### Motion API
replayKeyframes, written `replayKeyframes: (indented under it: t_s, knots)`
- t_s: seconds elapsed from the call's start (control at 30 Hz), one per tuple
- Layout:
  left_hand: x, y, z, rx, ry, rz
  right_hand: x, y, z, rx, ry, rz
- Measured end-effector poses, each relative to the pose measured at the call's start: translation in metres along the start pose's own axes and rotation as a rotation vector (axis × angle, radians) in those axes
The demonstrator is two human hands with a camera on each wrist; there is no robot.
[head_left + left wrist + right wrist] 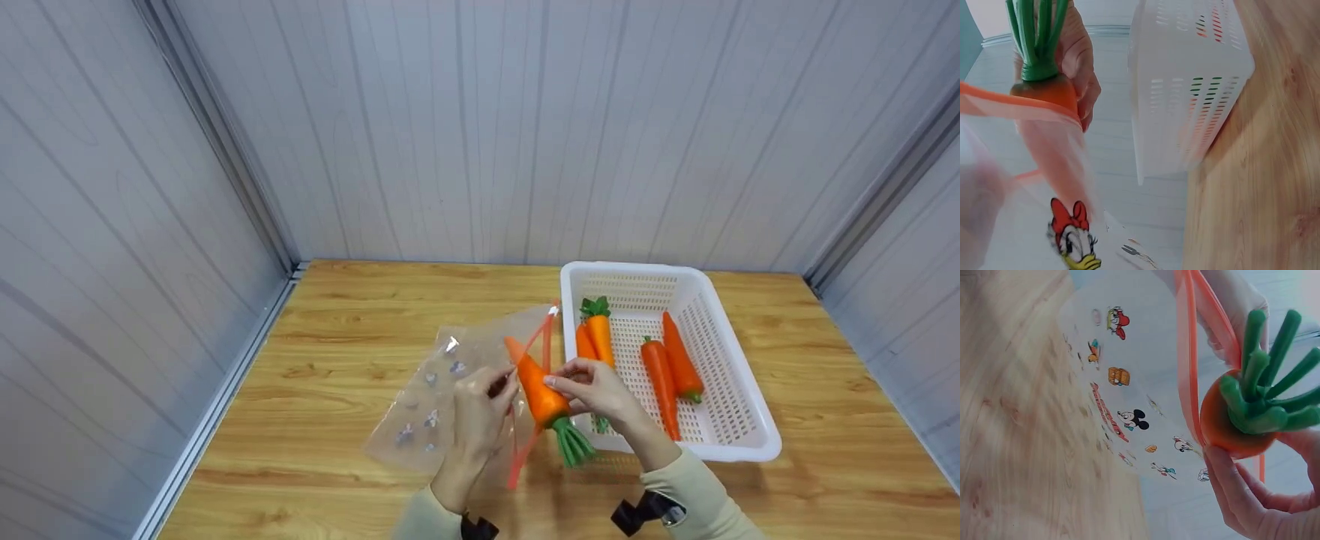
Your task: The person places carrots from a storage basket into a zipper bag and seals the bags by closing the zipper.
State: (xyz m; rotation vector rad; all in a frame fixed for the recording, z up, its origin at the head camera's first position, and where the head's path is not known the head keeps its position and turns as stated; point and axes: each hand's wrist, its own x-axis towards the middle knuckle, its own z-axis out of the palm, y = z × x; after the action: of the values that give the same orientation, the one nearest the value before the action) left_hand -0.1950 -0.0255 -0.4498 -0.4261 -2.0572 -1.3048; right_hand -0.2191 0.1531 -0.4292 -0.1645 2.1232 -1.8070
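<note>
My right hand [600, 391] grips an orange toy carrot [541, 394] near its thick end, the green stalks [574, 442] pointing toward me. The carrot's narrow end lies within the mouth of a clear zip bag [431, 397] with an orange-red seal strip [525, 457]. With curled fingers, my left hand [480, 412] pinches the bag's edge beside the carrot. Cartoon figures are printed on the bag, clearest in the right wrist view, where the carrot's top [1230, 422] sits at the opening. In the left wrist view, the carrot's body [1053, 152] shows through the plastic.
A white perforated basket [742, 405] stands to the right, close to my right hand. Inside lie several more carrots, among them a dark orange carrot [660, 386] and one with leafy green tops [600, 330]. Pale panel walls [480, 135] enclose the wooden table [337, 300].
</note>
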Motion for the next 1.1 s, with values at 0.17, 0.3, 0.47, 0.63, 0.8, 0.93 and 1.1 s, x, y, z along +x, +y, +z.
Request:
replayKeyframes:
  t_s: [0.17,0.3,0.47,0.63,0.8,0.93,1.1]
  knots:
    - [0.002,-0.001,0.001,-0.011,0.042,0.001,0.0,0.002,0.002,0.092,-0.038,-0.062]
    - [0.002,-0.002,0.002,0.038,0.059,-0.015,-0.002,0.003,0.002,0.098,-0.067,-0.098]
    - [0.006,-0.002,-0.001,0.055,0.096,-0.004,-0.005,0.003,-0.001,0.081,-0.064,-0.129]
    - [0.015,-0.001,-0.006,0.03,0.12,0.001,-0.007,0.002,-0.009,0.042,-0.037,-0.138]
    - [0.023,0.001,-0.012,0.042,0.132,-0.028,-0.009,0.0,-0.021,-0.015,-0.005,-0.137]
    - [0.028,0.004,-0.016,0.035,0.128,-0.074,-0.009,0.001,-0.032,-0.053,0.025,-0.138]
    - [0.032,0.007,-0.021,0.011,0.105,-0.151,-0.009,0.009,-0.047,-0.097,0.064,-0.14]
